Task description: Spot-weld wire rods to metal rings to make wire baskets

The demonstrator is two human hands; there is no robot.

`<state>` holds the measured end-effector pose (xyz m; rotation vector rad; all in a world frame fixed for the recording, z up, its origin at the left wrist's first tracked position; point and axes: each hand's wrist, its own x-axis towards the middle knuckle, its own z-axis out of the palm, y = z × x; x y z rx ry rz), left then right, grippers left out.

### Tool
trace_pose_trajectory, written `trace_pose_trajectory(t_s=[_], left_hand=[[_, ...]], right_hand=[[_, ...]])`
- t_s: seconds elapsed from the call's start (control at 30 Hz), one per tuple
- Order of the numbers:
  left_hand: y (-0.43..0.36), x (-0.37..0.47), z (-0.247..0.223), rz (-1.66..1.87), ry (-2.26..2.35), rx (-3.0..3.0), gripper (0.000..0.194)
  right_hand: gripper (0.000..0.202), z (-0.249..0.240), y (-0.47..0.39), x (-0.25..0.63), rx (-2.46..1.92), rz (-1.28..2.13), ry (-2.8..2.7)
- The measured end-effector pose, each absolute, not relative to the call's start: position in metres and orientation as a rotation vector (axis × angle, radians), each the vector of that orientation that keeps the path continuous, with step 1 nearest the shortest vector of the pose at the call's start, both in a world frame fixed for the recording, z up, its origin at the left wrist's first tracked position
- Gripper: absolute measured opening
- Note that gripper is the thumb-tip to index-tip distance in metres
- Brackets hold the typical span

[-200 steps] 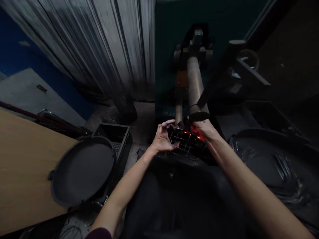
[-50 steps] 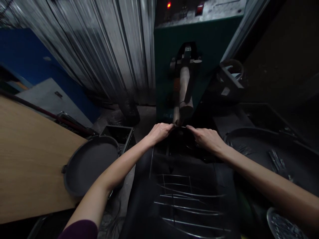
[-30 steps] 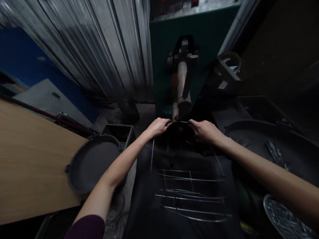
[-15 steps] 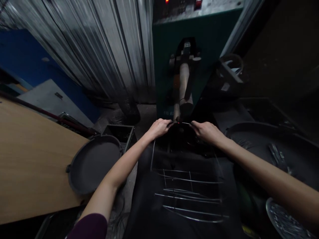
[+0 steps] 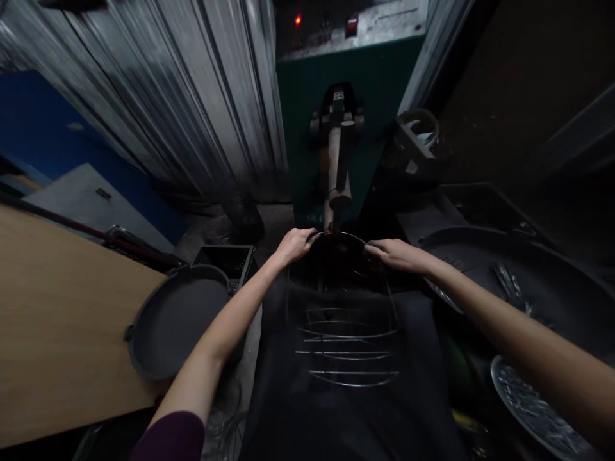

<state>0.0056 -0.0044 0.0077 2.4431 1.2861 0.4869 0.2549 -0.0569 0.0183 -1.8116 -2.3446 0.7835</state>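
Note:
A wire rack (image 5: 353, 334) of thin shiny rods hangs toward me over dark cloth, its curved far rod held up at the machine. My left hand (image 5: 296, 246) pinches that rod on the left, close beside the tip of the machine's arm. On the right, my right hand (image 5: 396, 253) grips the same rod with thumb and fingers closed. Between the hands, the rod passes at the lower electrode (image 5: 331, 218) of a green spot-welding machine (image 5: 307, 96). Whether rod and electrode touch, I cannot tell. Above sits a thick cylindrical arm (image 5: 339, 173).
A round dark basin (image 5: 180, 323) stands at left beside a wooden board (image 5: 72, 326). At right are a large dark basin (image 5: 567, 282) with metal pieces and a bowl (image 5: 538, 406) of small metal parts. Corrugated metal (image 5: 206, 96) lines the back.
The view has shifted, so the machine appears farther left. My right hand sits slightly lower against the rod, and more of its curve shows between my hands. The red glow at the tip is gone.

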Motion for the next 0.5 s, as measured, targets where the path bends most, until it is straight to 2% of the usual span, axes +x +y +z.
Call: trace_pose_trajectory(t_s=[0.13,0.27,0.4,0.5], left_hand=[[-0.038,-0.017,0.013,0.692,1.197,2.238,0.032],[-0.111,-0.066,-0.009,0.964,1.286,1.646,0.046],[-0.182,-0.083,-0.056,0.658,1.336,0.993,0.049],[-0.2,-0.062,-0.071,0.695,1.189,0.558,0.048]], right_hand=[[0.028,0.006,-0.091,0.251,-1.727,0.387,-2.263],[0.028,0.008,-0.124,0.257,-1.701,0.093,-2.021],[0.029,0.023,-0.149,0.267,-1.849,0.084,-1.744],[0.03,0.021,-0.162,0.259,-1.877,0.174,-1.603]])
